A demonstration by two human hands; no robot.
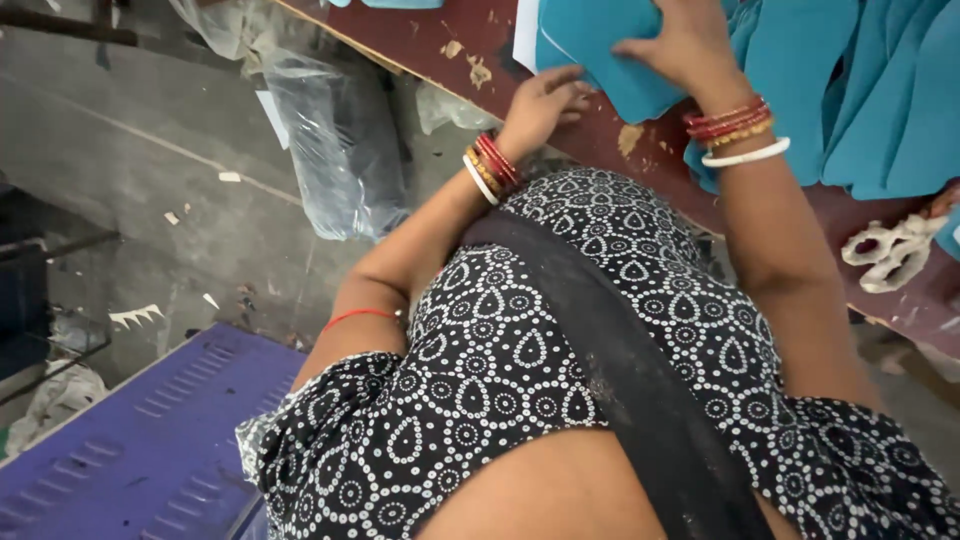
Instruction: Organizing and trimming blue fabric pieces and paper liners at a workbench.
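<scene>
My left hand (545, 100) rests at the near edge of a teal fabric piece (600, 50) on a worn dark red table (470, 40), its fingers curled against the cloth's edge. My right hand (680, 40) lies on top of the same piece, with the fingers bent over it. Both wrists carry red, gold and white bangles. More teal fabric pieces (880, 90) lie overlapped on the table to the right of my right forearm. My patterned black-and-white top fills the lower part of the view.
A white looped object (890, 250), perhaps cloth-wrapped scissor handles, lies on the table at right. A white sheet (525, 35) shows beside the teal piece. Clear plastic bags (340, 150) sit on the concrete floor, and a blue-purple slotted metal panel (150, 440) lies at lower left.
</scene>
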